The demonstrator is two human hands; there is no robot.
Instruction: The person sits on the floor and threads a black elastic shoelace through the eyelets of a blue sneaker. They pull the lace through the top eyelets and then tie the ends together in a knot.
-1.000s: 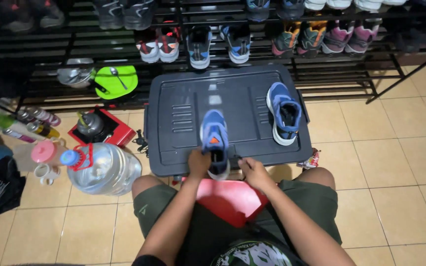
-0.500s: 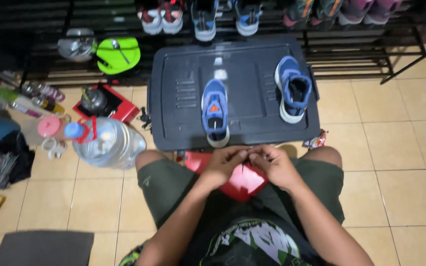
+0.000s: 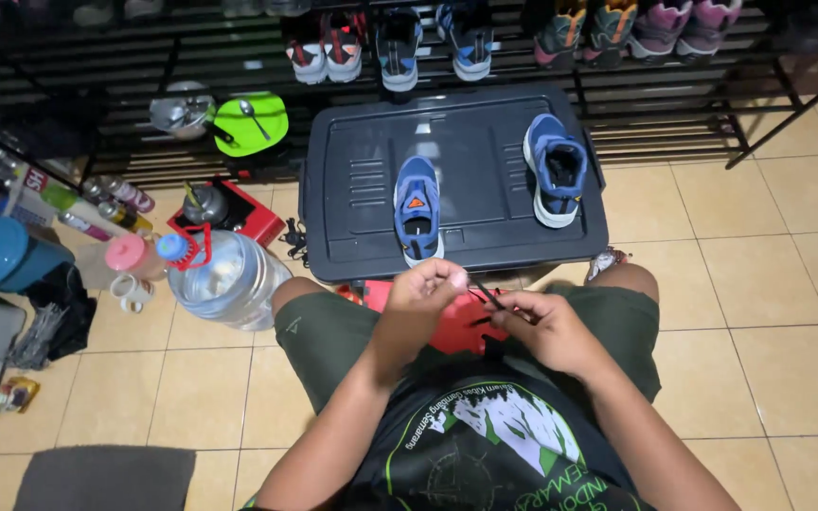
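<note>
Just below the middle of the frame, over my lap, my left hand (image 3: 425, 284) and my right hand (image 3: 543, 326) meet around a thin black shoelace (image 3: 487, 295). Both are pinched on it: the left hand clenches one end between thumb and fingers, and the right hand grips the other stretch a little lower and to the right. The lace's long axis runs on a slant, from upper left at the left hand down to lower right at the right hand. It is so thin and dark against the red stool (image 3: 456, 326) that I can't quite tell where it ends, though a loose bit seems to trail below my right hand.

Straight up the frame from my left hand, just beyond my fingertips, sits the nearer blue shoe (image 3: 417, 208), heel toward me and toe pointing away, on the dark grey bin lid (image 3: 466, 156). My left hand is plainly the closer one to it. The second blue shoe (image 3: 554, 168) stands farther off, upper right on the same lid, also toe away and slightly angled. Both are blue with white soles; the nearer one shows an orange mark on its tongue.
</note>
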